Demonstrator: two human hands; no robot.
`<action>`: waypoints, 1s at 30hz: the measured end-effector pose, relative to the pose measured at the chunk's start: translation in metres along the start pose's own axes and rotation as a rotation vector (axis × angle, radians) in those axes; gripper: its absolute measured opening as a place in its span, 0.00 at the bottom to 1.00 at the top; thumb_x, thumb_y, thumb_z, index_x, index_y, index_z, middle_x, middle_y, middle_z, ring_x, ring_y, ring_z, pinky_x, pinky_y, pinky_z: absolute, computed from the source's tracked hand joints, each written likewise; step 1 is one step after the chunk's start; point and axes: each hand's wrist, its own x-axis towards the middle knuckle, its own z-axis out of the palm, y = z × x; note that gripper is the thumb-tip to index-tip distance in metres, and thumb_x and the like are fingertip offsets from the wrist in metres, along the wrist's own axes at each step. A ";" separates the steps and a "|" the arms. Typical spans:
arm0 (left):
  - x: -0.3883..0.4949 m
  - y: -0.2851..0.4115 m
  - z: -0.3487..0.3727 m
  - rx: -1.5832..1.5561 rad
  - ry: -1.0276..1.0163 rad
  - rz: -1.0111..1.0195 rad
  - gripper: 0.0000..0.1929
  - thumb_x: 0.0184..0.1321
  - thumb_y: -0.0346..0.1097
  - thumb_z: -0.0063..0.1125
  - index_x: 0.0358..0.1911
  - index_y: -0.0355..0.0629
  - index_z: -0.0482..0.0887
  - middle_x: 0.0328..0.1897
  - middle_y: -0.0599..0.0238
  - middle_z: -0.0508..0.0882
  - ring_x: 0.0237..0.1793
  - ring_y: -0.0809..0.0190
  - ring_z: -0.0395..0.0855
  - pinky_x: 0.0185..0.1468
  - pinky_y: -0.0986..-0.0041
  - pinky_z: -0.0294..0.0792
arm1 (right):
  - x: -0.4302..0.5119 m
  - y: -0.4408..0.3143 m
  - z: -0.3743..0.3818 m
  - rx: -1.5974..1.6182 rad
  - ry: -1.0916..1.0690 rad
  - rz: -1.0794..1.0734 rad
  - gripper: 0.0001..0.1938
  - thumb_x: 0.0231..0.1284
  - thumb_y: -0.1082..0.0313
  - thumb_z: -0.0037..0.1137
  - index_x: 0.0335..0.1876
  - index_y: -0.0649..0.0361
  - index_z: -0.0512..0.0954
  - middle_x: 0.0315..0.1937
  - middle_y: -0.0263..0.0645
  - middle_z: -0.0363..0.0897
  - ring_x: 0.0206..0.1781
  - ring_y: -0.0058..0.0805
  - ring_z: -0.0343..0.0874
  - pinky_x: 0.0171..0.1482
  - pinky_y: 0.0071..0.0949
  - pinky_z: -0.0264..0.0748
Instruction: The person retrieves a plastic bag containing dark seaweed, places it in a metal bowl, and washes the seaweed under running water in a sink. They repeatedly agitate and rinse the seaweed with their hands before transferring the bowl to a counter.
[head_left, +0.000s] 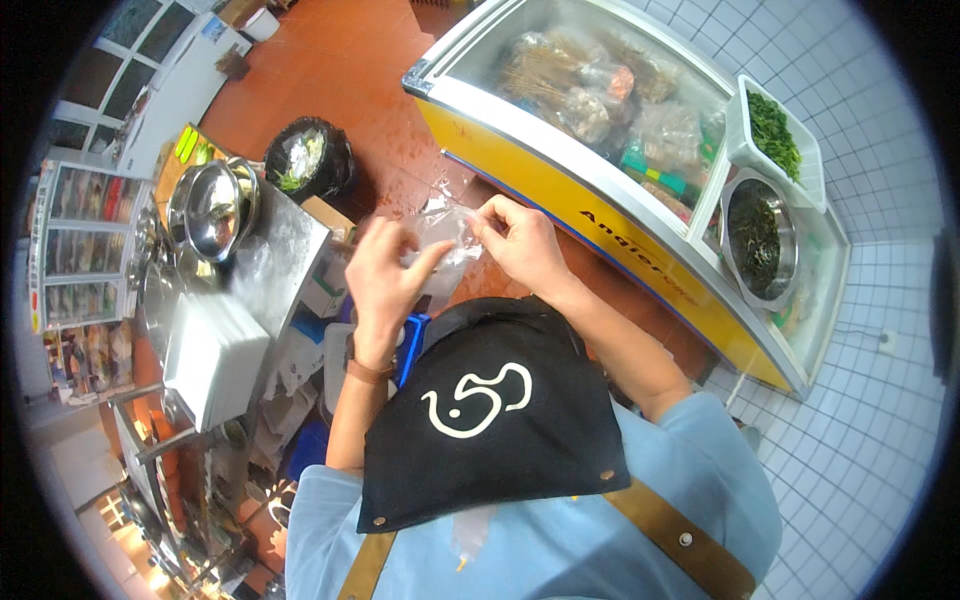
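Clear thin plastic film (439, 229), perhaps a bag or a disposable glove, hangs crumpled between my two hands in front of my chest. My right hand (525, 240) pinches its edge between thumb and bent fingers. My left hand (382, 274) is blurred at the fingers. Its thumb reaches over the film, and the index finger curls beside it; whether it grips the film is unclear. Below the hands is the bib of a black apron (487, 420) with a white line drawing and brown straps.
A glass-topped chest freezer (600, 202) with bagged food stands ahead right, bearing a white basket of greens (776, 142) and a metal bowl (761, 236). At left, a steel table (281, 247) holds metal bowls (214, 210) and stacked white trays (214, 360). A lined bin (307, 157) stands beyond.
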 end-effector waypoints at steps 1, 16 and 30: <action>-0.002 0.002 0.007 0.154 -0.049 0.057 0.22 0.65 0.51 0.76 0.27 0.41 0.82 0.28 0.56 0.81 0.29 0.46 0.84 0.35 0.58 0.74 | -0.001 -0.001 0.000 0.023 0.046 -0.045 0.10 0.75 0.63 0.70 0.42 0.63 0.87 0.29 0.36 0.87 0.31 0.18 0.83 0.37 0.26 0.79; -0.033 0.013 0.055 0.176 -0.108 0.368 0.15 0.63 0.35 0.71 0.23 0.45 0.78 0.24 0.58 0.80 0.26 0.49 0.86 0.31 0.58 0.78 | -0.011 0.038 0.006 1.700 -0.751 0.232 0.24 0.82 0.75 0.50 0.80 0.63 0.72 0.41 0.34 0.86 0.36 0.22 0.83 0.40 0.22 0.77; -0.071 -0.008 0.052 0.165 -0.211 0.486 0.14 0.69 0.34 0.68 0.26 0.44 0.78 0.26 0.55 0.81 0.26 0.44 0.85 0.30 0.55 0.76 | -0.043 0.056 0.085 1.437 -0.211 0.366 0.16 0.87 0.63 0.55 0.69 0.60 0.80 0.64 0.36 0.85 0.69 0.28 0.82 0.69 0.32 0.81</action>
